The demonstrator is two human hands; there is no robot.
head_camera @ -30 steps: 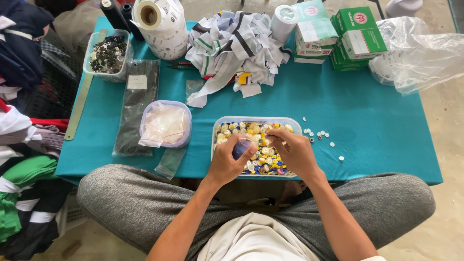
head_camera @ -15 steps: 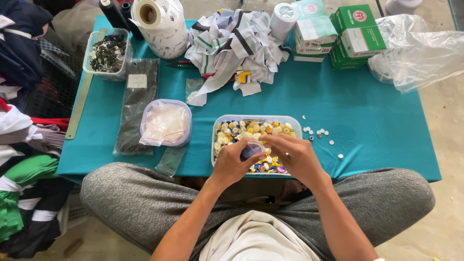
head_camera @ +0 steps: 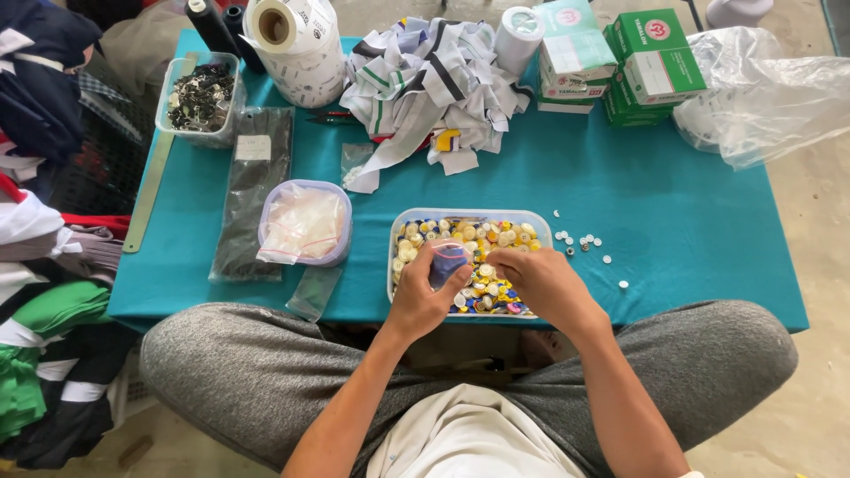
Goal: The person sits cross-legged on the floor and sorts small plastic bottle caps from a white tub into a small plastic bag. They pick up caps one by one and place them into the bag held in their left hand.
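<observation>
Teal cloth covers our low worktop, set on a concrete floor with folded garments at our left. Near its front edge sits a clear tub of mixed buttons, mostly yellow and white. Our left hand grips a small clear bag, perhaps already holding buttons; our right hand pinches among them.

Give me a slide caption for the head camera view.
Left hand holds a small clear bag over a tray of mixed buttons; right hand picks among them.
</observation>
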